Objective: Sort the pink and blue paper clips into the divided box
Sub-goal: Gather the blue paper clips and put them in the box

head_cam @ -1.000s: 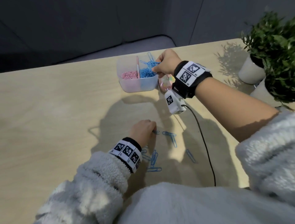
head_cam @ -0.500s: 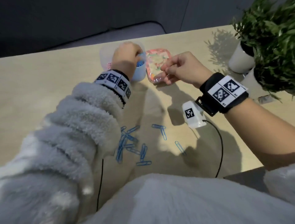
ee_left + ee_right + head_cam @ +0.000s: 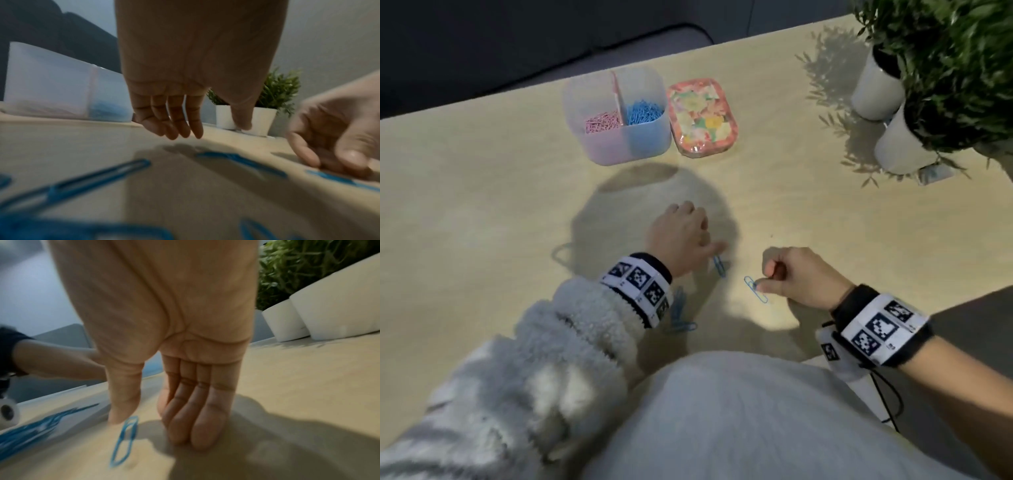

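Note:
The translucent divided box (image 3: 643,144) stands at the back of the table, with pink clips (image 3: 602,122) in its left half and blue clips (image 3: 643,111) in its right. My left hand (image 3: 705,229) hovers low over the table with straight fingers (image 3: 180,129) and holds nothing; a blue clip (image 3: 719,265) lies just by its thumb. My right hand (image 3: 765,279) is down on the table, its thumb tip touching the end of another blue clip (image 3: 755,289) (image 3: 125,441) that lies flat. More blue clips (image 3: 681,315) lie partly hidden under my left wrist.
A flowered tin (image 3: 702,118) sits right of the box. Two white plant pots (image 3: 873,92) (image 3: 904,144) stand at the far right. A cable (image 3: 890,401) runs off the near edge by my right wrist. I see no pink clips on the table.
My left hand has come back from the box to the loose clips. My right hand has moved from beside the flowered tin down to a blue clip.

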